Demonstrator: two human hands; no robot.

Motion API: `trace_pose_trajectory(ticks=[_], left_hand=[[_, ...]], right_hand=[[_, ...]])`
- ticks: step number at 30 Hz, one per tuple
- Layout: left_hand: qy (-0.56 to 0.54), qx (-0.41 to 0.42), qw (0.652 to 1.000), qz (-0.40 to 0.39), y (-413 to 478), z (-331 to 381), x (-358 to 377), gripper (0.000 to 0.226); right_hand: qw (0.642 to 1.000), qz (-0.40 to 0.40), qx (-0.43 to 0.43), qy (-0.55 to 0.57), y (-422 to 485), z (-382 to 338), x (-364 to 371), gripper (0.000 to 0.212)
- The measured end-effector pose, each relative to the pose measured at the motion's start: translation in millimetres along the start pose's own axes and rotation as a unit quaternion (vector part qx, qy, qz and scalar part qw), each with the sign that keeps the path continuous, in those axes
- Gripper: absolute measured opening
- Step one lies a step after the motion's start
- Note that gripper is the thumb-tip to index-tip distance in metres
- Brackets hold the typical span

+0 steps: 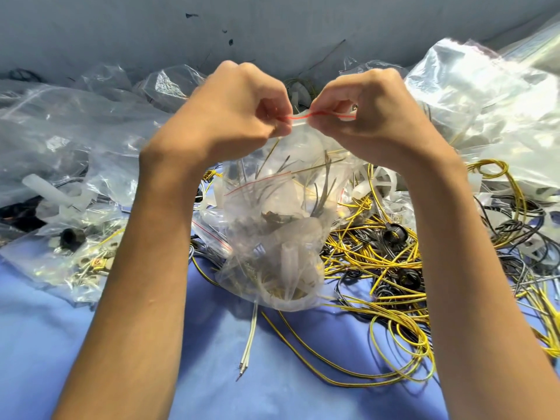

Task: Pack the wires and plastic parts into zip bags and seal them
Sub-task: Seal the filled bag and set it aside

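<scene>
Fingers (268,130) of left hand (233,110) and right hand (375,116) pinched on red zip strip (303,116), upper centre of frame. Below, zip bag (272,237) hangs at centre, holding wires (325,177) and plastic parts (291,262). Film soft, slippery, light; grip at stiffer strip. Seal extent possibly partial; hands obscure it.

Blue cloth (91,344) — grey wall (121,25) behind

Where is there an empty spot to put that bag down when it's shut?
The best bare patch is the blue cloth at the near left, below the filled bags. Between the left forearm and right forearm there is a smaller patch, crossed by a white wire. The right side is crowded with yellow wires, the back with plastic bags.
</scene>
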State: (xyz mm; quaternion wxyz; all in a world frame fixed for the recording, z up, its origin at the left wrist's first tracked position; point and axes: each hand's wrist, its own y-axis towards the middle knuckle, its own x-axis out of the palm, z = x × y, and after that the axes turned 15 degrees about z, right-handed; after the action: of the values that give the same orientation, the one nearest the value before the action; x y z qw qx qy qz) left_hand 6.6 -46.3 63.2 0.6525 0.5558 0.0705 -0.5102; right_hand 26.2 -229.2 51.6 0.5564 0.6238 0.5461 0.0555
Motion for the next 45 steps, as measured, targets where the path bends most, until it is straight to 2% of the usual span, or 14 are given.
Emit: trace_pose_trajectory(ticks=[9, 13, 23, 28, 31, 35, 41, 45], left_hand=[[0.017, -0.005, 1.0, 0.023, -1.8, 5.9, 4.5, 0.02], [0.014, -0.006, 1.0, 0.018, -0.8, 6.9, 6.3, 0.013], [-0.007, -0.007, 1.0, 0.005, 0.7, 7.2, 5.6, 0.007], [0.012, 0.002, 1.0, 0.003, 1.1, 6.6, 8.9, 0.015], [0.011, 0.013, 1.0, 0.017, 1.1, 5.9, 11.5, 0.026], [-0.03, 0.003, 0.998, 0.053, 2.3, 1.2, 9.4, 0.024], [-0.012, -0.02, 1.0, 0.0, 1.7, -12.7, 6.1, 0.023], [0.001, -0.021, 1.0, 0.018, 1.7, -17.1, 8.6, 0.022]], right_hand=[[0.999, -0.018, -0.014, -0.026, 2.4, -2.0, -0.4, 0.011], [0.997, -0.023, -0.042, -0.06, 3.5, -5.1, 5.5, 0.013], [0.999, -0.02, -0.022, -0.037, 4.4, -1.6, 8.9, 0.01], [0.998, -0.016, -0.03, -0.049, 4.5, -1.0, 11.2, 0.008], [0.998, 0.005, -0.015, -0.055, 4.1, 1.7, 12.9, 0.012], [0.999, 0.026, 0.022, 0.002, 3.7, 1.2, 9.3, 0.006], [0.998, -0.037, 0.048, 0.023, 1.0, 8.0, 0.4, 0.01], [0.998, -0.013, 0.063, 0.021, -0.1, 7.9, 0.7, 0.017]])
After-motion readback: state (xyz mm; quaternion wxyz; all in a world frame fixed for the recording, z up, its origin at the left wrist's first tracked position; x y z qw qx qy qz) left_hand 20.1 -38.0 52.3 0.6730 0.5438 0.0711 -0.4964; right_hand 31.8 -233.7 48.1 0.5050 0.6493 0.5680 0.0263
